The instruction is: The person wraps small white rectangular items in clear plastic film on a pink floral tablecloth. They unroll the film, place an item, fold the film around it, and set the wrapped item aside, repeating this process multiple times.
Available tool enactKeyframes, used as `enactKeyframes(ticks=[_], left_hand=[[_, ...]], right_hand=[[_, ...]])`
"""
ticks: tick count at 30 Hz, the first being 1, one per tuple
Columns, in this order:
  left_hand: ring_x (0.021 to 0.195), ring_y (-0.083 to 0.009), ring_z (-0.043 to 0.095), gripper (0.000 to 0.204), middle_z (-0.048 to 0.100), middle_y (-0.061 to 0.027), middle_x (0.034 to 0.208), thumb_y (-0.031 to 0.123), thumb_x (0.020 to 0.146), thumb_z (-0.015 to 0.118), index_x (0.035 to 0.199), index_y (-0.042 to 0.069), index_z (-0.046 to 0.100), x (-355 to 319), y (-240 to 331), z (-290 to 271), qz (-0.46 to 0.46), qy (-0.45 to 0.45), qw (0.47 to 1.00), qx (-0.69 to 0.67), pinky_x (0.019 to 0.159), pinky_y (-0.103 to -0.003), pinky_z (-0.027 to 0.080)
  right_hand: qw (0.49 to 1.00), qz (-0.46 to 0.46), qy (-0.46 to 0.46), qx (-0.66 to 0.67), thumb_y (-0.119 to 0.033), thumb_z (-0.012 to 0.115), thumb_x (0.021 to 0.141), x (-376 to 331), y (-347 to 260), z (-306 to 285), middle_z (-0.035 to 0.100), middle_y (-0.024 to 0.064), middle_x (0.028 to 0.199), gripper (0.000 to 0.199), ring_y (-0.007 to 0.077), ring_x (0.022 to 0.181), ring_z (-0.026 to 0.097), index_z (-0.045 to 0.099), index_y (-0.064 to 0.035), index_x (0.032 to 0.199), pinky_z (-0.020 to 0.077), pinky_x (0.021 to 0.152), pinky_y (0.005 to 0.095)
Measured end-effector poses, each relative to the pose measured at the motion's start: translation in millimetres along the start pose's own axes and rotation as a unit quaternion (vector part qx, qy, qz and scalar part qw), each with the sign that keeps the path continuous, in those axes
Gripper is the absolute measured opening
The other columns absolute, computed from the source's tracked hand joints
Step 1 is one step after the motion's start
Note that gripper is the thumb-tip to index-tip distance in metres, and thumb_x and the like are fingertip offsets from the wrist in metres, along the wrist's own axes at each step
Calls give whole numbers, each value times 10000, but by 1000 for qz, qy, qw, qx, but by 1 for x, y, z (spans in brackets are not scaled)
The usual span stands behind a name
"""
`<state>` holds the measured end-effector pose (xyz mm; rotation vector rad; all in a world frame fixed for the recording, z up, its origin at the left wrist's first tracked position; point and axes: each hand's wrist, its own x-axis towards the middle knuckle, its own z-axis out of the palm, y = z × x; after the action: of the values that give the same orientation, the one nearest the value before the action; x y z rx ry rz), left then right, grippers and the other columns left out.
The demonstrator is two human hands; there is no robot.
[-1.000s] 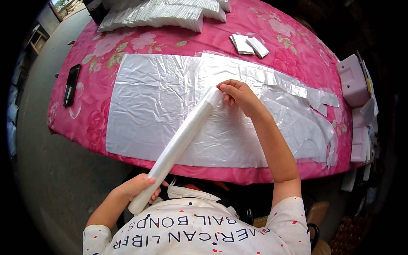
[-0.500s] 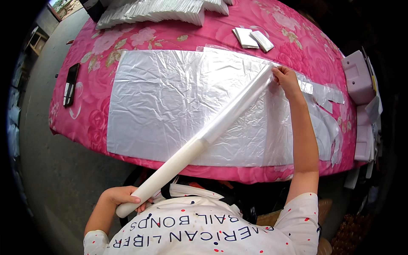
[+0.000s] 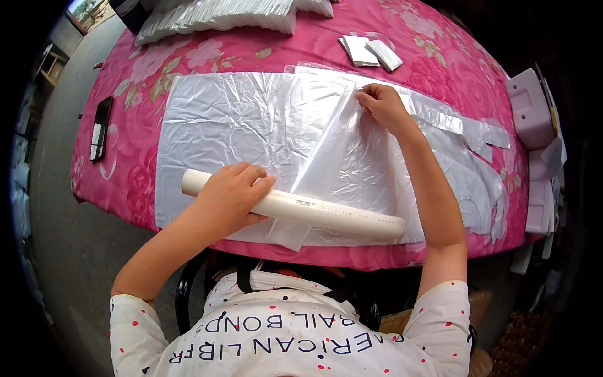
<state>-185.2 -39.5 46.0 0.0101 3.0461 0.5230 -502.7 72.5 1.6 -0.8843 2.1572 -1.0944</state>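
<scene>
A white plastic pipe (image 3: 333, 213) lies crosswise over the near part of the plastic sheets, with my left hand (image 3: 232, 191) wrapped around it near its left end. My right hand (image 3: 382, 107) pinches the far end of a folded, clear plastic bag (image 3: 326, 151). The bag slants from those fingertips down toward the near table edge and passes under the pipe. Flat, crinkled plastic sheets (image 3: 220, 138) are spread beneath both hands.
A pink floral tablecloth (image 3: 135, 182) covers the table. A phone (image 3: 101, 129) lies at the left, small white packets (image 3: 361, 50) toward the back. A stack of white folded bags (image 3: 220, 22) stands at the far edge, and pale pink boxes (image 3: 531, 113) at the right.
The pipe has come out of the plastic bag and turned from a steep diagonal to nearly crosswise. My left hand moved up over the table with it; my right hand moved left with the bag's end.
</scene>
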Motion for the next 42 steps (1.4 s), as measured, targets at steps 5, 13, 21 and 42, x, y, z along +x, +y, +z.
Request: enactKeyframes(ticks=[5, 13, 21, 42], left_hand=[[1191, -307, 445, 651, 450, -155, 1293, 444, 744, 623, 1182, -23, 503, 10, 18, 48, 222, 117, 968, 18, 973, -415, 377], [1350, -282, 233, 803, 311, -166, 1419, 599, 821, 403, 1318, -32, 370, -9, 48, 82, 193, -22, 981, 20, 1112, -443, 102], [1373, -274, 167, 829, 240, -179, 1450, 581, 809, 412, 1360, -29, 301, -22, 71, 95, 133, -22, 990, 33, 1115, -445, 47], [1341, -287, 258, 625, 296, -165, 1429, 312, 814, 493, 1346, 17, 350, -22, 72, 102, 141, -3, 982, 122, 1088, -435, 181]], right_hand=[[999, -27, -19, -39, -191, 609, 852, 15, 2, 11, 545, -28, 663, 179, 45, 583, 471, 629, -14, 854, 392, 537, 213], [998, -24, 53, -27, -254, 627, 829, 2, -8, 6, 605, 115, 939, 403, 177, 784, 589, 552, 24, 1111, 477, 696, 302], [942, -264, -74, -192, -234, 641, 799, -172, -33, 48, 517, 186, 1151, 495, 336, 1046, 506, 477, 1, 1203, 407, 906, 392], [924, -280, -31, -258, -28, 647, 690, -191, -7, 27, 580, 65, 1124, 482, 250, 1034, 527, 573, -112, 1159, 389, 925, 401]])
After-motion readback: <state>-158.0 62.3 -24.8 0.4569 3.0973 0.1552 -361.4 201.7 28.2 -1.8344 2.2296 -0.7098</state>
